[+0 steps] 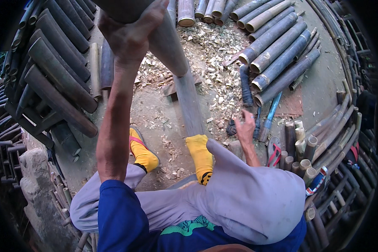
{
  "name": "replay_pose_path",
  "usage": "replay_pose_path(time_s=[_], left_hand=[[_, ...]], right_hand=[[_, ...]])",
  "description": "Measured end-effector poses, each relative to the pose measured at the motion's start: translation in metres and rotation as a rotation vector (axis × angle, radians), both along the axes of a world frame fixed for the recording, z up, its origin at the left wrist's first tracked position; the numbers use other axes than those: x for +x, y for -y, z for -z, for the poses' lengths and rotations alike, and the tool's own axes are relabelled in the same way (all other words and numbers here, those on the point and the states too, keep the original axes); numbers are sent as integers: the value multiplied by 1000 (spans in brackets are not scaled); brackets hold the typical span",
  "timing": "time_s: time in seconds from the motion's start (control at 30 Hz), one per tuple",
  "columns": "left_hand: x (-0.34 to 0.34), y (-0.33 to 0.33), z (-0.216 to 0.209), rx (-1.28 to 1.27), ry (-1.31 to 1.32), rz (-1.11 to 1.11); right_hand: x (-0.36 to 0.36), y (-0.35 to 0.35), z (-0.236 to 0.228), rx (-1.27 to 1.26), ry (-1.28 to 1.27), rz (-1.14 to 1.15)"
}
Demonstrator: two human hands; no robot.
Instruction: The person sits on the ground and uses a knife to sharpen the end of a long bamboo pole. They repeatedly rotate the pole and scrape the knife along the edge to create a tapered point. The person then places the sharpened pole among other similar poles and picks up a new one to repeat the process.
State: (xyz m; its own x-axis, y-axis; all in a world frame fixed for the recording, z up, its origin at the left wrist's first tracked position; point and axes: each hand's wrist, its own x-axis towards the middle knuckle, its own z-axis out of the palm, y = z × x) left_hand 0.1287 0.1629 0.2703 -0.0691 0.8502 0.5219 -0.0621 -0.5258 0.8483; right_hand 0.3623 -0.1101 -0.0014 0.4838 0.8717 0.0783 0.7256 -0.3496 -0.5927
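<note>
My left hand point(128, 35) is raised at the upper left, its fingers wrapped round a thick grey-brown bamboo tube point(168, 46). The tube slants down toward the middle, and its lower end meets a narrower greyish bamboo length point(188, 101). My foot in a yellow sock point(198, 153) touches that length's near end. To the right, my right hand point(245, 126) is open above the ground with nothing visible in it. Close to its fingers lie a tool with a black-wrapped handle point(246, 84) and a blue-shafted tool point(272, 115). What blade they have is hidden.
Pale wood chips point(214, 54) cover the ground ahead. Cut bamboo tubes point(281, 46) lie at the upper right, with more dark tubes point(54, 80) stacked left. Short upright bamboo pieces point(300, 145) and a sandal point(274, 151) are at the right. A rock point(38, 185) stands lower left.
</note>
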Motion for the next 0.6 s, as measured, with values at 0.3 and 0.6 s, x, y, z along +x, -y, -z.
replay_pose_path(time_s=[0.3, 0.6], left_hand=[[2, 5, 10, 88, -9, -12], [-14, -3, 19, 225, 67, 211]], right_hand=[[53, 70, 17, -365, 321, 394], [78, 79, 52, -178, 189, 554]])
